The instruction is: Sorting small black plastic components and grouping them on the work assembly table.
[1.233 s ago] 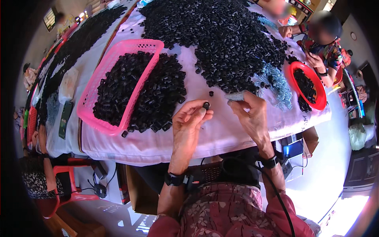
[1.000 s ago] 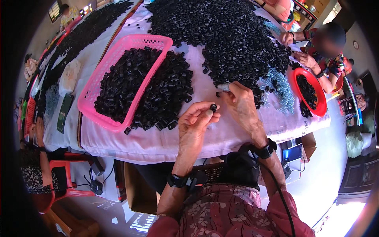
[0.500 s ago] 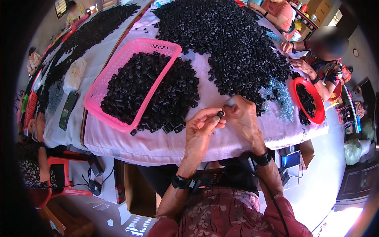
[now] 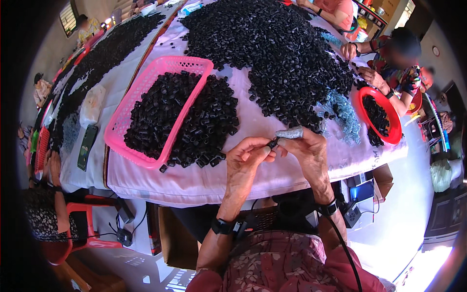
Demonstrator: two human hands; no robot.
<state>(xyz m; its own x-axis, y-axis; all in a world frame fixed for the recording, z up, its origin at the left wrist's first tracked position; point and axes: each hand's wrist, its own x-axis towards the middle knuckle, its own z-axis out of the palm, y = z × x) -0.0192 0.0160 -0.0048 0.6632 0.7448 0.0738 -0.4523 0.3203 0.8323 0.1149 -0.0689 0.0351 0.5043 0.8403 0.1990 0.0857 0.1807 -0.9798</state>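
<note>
My left hand (image 4: 246, 156) pinches a small black plastic piece (image 4: 273, 143) between thumb and fingertips, above the near edge of the table. My right hand (image 4: 310, 155) meets it from the right, its thumb and finger closed on the same piece. A silver-grey wrapping (image 4: 290, 133) covers one finger of that hand. The fingers hide most of the piece, so its exact shape cannot be made out. Left of my hands, a pink plastic basket (image 4: 121, 114) lies tilted with a heap of black pieces (image 4: 206, 117) in it and spilling out beside it.
A large pile of black pieces (image 4: 262, 53) spreads over the white cloth (image 4: 241, 90). Clear bluish strands (image 4: 346, 119) lie right of it, beside a red bowl (image 4: 397, 127) of pieces. A phone (image 4: 87, 147) lies at left. Other people's hands (image 4: 372, 78) work at the right edge.
My right hand, blurred and slightly apart before, has come to the piece in my left hand and now grips it too. The view has shifted a little.
</note>
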